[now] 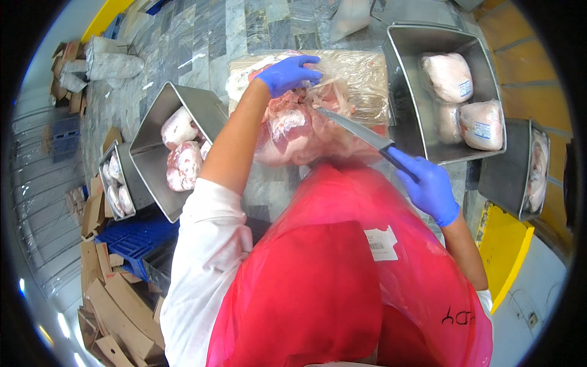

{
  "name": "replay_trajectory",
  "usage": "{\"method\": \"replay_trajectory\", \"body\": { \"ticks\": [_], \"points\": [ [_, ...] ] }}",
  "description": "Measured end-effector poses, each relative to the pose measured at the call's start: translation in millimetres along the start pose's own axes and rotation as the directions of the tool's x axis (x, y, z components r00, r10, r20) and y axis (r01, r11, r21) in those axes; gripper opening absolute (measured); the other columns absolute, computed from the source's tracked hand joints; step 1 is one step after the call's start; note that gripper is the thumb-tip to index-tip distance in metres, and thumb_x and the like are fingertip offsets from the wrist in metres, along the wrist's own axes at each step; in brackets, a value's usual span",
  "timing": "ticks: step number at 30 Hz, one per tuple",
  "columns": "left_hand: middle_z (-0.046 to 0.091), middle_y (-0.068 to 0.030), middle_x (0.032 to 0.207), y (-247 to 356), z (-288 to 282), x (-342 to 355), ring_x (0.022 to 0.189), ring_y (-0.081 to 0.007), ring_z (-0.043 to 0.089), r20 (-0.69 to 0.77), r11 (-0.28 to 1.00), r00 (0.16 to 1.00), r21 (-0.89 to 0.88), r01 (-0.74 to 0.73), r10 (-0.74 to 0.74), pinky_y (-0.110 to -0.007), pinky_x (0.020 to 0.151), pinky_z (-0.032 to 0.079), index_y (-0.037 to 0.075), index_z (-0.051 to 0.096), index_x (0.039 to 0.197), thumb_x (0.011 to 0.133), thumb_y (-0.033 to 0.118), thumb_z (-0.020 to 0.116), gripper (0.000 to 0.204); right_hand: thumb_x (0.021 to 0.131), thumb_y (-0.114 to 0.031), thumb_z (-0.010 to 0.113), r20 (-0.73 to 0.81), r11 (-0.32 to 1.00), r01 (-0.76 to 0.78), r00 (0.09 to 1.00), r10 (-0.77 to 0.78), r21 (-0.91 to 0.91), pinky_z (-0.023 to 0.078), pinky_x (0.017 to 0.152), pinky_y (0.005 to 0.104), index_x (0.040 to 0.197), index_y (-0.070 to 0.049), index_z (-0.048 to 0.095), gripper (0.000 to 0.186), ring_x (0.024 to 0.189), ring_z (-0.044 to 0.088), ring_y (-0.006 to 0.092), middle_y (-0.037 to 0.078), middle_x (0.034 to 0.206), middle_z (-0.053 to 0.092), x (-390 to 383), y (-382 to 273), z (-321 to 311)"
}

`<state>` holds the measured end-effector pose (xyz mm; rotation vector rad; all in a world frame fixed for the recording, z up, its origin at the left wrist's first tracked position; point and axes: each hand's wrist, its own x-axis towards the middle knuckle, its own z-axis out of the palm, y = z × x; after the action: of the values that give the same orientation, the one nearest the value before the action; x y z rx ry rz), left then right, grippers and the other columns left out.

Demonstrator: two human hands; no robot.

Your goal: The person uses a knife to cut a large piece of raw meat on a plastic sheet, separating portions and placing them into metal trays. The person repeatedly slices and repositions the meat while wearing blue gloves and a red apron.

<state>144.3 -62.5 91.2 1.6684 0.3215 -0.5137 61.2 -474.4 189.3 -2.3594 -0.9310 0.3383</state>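
A large piece of raw pink meat (287,131), partly in clear plastic film, lies in front of me on a film-covered cardboard box (369,85). My left hand (286,76), in a blue glove, rests at the far side of the meat. Its fingers stretch to the right and stand apart beside the loose film. In my right hand (430,188), also blue-gloved, is the dark handle of a knife (354,127). The long blade slants left and away from me over the meat, its tip near the meat's torn middle. The underside of my left hand is hidden.
A metal bin (422,125) with wrapped meat pieces stands at the right, another bin (153,156) at the left. Smaller bins sit farther out on both sides. Flattened cardboard (122,312) and blue pallets (131,238) lie lower left; a yellow panel (504,254) is at right.
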Motion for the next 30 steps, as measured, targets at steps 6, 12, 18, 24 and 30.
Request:
{"method": "replay_trajectory", "body": {
  "ticks": [6,12,18,24,30],
  "points": [
    [0.071,-0.0172,0.125,-32.8,-35.2,-64.2,0.112,-0.0232,0.069,-0.466,0.946,0.824,0.131,-0.296,0.322,-0.036,0.093,0.055,0.001,0.055,0.146,0.097,0.026,0.073,0.058,0.094,-0.024,0.068,0.137,0.954,0.023,0.990,0.019,-0.299,0.055,0.065,0.0492,0.128,-0.022,0.072,0.034,0.074,0.069,0.0376,0.016,0.082,0.069,34.4,-59.3,-24.8],
    [0.066,-0.0276,0.129,-134.0,-33.5,-132.5,0.118,-0.0428,0.065,-0.730,0.921,0.601,0.389,-0.026,0.325,-0.048,0.106,0.049,0.003,0.061,0.140,0.093,0.036,0.073,0.059,0.092,-0.023,0.065,0.375,0.870,0.135,0.925,0.061,-0.474,0.056,0.072,0.0524,0.124,-0.015,0.073,0.034,0.078,0.069,0.0420,0.021,0.084,0.071,110.6,-125.9,-67.8],
    [0.056,-0.0302,0.141,-185.4,-3.0,-109.9,0.134,-0.0411,0.053,-0.832,0.914,0.382,0.392,-0.108,0.402,-0.048,0.114,0.041,0.001,0.060,0.139,0.093,0.033,0.074,0.057,0.092,-0.022,0.064,0.539,0.750,0.296,0.837,0.095,-0.591,0.055,0.070,0.0516,0.117,-0.011,0.073,0.029,0.075,0.069,0.0408,0.019,0.079,0.069,161.3,-181.1,-64.1],
    [0.059,-0.0228,0.132,-174.3,-14.0,-114.9,0.123,-0.0333,0.058,-0.868,0.991,0.481,0.076,-0.115,0.122,-0.043,0.107,0.046,-0.002,0.062,0.132,0.079,0.037,0.090,0.071,0.093,-0.021,0.064,0.578,0.780,0.260,0.801,0.155,-0.569,0.053,0.065,0.0516,0.123,-0.014,0.071,0.032,0.070,0.067,0.0417,0.020,0.077,0.068,184.6,-172.0,-64.6],
    [0.066,-0.0170,0.126,-176.3,-10.7,-116.8,0.116,-0.0283,0.063,-0.871,0.973,0.434,0.206,-0.106,0.231,-0.040,0.103,0.050,0.000,0.065,0.130,0.081,0.031,0.090,0.063,0.097,-0.025,0.063,0.528,0.839,0.217,0.843,0.097,-0.499,0.051,0.057,0.0522,0.137,-0.022,0.063,0.040,0.062,0.065,0.0392,0.017,0.071,0.066,157.1,-116.1,-43.8]
  ]
}}
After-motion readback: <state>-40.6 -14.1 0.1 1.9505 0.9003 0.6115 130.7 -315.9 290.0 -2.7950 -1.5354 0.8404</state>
